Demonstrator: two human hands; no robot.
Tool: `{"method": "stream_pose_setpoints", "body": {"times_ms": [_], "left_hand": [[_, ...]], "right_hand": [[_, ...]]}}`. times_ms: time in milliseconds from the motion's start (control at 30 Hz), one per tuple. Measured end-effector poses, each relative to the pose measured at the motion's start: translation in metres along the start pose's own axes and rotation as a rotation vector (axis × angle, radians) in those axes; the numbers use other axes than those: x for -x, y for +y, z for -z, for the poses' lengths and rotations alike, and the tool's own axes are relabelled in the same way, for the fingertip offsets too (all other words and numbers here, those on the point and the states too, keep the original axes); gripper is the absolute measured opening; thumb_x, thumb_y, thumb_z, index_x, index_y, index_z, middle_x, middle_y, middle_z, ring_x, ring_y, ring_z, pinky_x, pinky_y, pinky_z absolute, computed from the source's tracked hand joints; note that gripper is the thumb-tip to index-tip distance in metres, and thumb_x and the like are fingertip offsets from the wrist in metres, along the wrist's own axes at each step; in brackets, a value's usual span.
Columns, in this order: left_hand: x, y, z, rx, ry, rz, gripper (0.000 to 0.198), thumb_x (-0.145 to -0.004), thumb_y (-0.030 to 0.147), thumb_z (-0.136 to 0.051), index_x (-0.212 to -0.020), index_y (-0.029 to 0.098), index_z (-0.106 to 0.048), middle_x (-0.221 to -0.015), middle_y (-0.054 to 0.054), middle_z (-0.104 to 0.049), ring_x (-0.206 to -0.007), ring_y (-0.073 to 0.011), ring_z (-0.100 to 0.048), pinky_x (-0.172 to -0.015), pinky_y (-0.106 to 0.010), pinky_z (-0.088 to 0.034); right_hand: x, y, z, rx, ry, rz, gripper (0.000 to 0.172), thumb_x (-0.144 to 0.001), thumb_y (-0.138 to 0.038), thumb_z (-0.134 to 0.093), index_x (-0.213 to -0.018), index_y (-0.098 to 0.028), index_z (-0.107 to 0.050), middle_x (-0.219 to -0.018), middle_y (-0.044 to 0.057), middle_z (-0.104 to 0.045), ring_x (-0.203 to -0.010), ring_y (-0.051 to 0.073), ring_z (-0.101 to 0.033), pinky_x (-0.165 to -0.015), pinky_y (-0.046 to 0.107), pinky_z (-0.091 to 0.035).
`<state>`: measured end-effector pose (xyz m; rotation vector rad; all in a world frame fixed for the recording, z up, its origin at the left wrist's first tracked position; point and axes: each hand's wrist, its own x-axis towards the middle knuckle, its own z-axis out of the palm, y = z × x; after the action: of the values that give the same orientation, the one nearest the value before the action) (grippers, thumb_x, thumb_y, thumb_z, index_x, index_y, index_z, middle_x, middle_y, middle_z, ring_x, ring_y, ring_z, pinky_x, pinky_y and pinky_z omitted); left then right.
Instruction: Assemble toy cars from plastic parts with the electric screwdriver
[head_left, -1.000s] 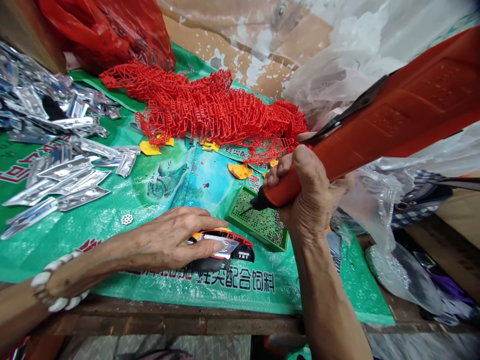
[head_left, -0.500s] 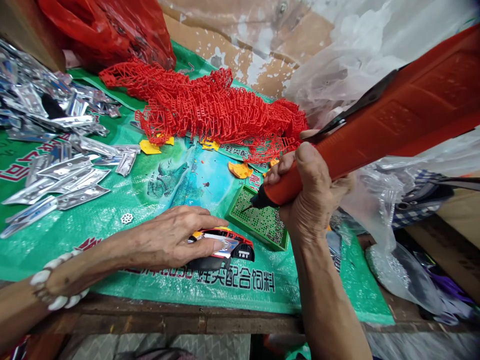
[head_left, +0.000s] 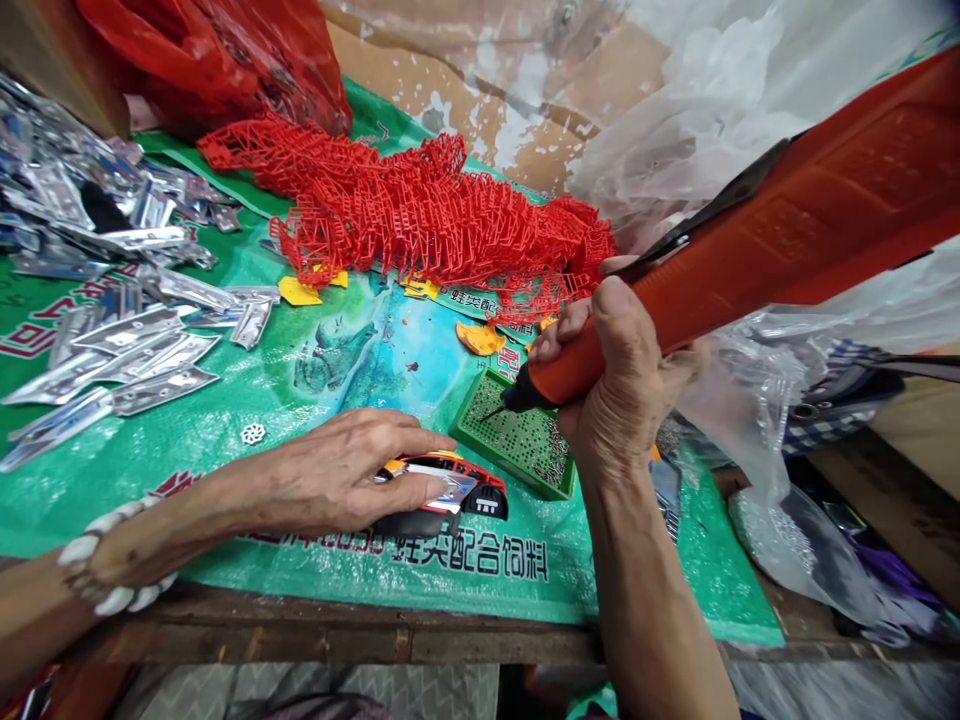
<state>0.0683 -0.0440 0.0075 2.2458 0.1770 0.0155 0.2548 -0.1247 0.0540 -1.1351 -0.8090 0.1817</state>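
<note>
My left hand (head_left: 341, 475) lies closed over a small red and black toy car (head_left: 450, 490), pinning it on the green woven sheet (head_left: 225, 440). A white bead bracelet (head_left: 105, 565) sits on that wrist. My right hand (head_left: 619, 385) is wrapped round a long orange electric screwdriver (head_left: 742, 250). Its black tip points down at the left part of a green perforated screw tray (head_left: 517, 440) just beyond the car.
A heap of red plastic lattice parts (head_left: 427, 215) lies at the back. Several shiny silver parts (head_left: 112, 330) are spread on the left, with yellow bits (head_left: 480, 340) and a small white gear (head_left: 253, 434) between. Clear plastic bags (head_left: 750, 100) bulge on the right, and a red bag (head_left: 217, 55) sits behind.
The screwdriver tip has shifted slightly over the green tray. My left hand and the toy car have stayed in place.
</note>
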Motion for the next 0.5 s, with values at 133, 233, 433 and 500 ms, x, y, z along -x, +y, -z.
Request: {"method": "stream_pose_setpoints", "body": {"times_ms": [133, 233, 433, 500], "left_hand": [[0.0002, -0.0001, 0.0001, 0.002, 0.004, -0.006, 0.042, -0.102, 0.048, -0.041, -0.134, 0.031, -0.064, -0.125, -0.003, -0.071, -0.117, -0.0268, -0.063, -0.103, -0.039, -0.046], [0.0007, 0.0004, 0.0, -0.005, 0.011, -0.007, 0.043, -0.102, 0.048, -0.042, -0.132, 0.029, -0.065, -0.124, -0.003, -0.071, -0.116, -0.0266, -0.064, -0.103, -0.038, -0.046], [0.0005, 0.0003, 0.0001, -0.008, 0.005, -0.014, 0.041, -0.103, 0.046, -0.043, -0.132, 0.029, -0.066, -0.122, -0.003, -0.072, -0.114, -0.0254, -0.065, -0.101, -0.036, -0.047], [0.0006, -0.0002, 0.0, -0.01, 0.004, -0.015, 0.042, -0.103, 0.046, -0.042, -0.133, 0.029, -0.065, -0.123, -0.003, -0.071, -0.115, -0.0254, -0.064, -0.102, -0.036, -0.046]], "right_hand": [[-0.0003, 0.0016, -0.0003, -0.019, -0.003, 0.016, 0.022, -0.076, -0.034, -0.08, -0.088, -0.026, -0.064, -0.058, -0.005, -0.053, -0.043, 0.013, -0.05, -0.039, 0.027, -0.041], [-0.0005, 0.0019, 0.0007, -0.029, -0.017, 0.026, 0.019, -0.077, -0.033, -0.08, -0.087, -0.027, -0.065, -0.058, -0.006, -0.053, -0.043, 0.013, -0.05, -0.04, 0.027, -0.043], [0.0001, -0.001, 0.0022, -0.063, -0.021, 0.023, 0.015, -0.077, -0.027, -0.078, -0.086, -0.026, -0.066, -0.057, -0.005, -0.055, -0.042, 0.013, -0.05, -0.04, 0.026, -0.043], [0.0008, -0.0022, 0.002, -0.049, -0.026, 0.026, 0.014, -0.078, -0.027, -0.077, -0.084, -0.027, -0.065, -0.057, -0.005, -0.055, -0.042, 0.013, -0.05, -0.041, 0.026, -0.043]]}}
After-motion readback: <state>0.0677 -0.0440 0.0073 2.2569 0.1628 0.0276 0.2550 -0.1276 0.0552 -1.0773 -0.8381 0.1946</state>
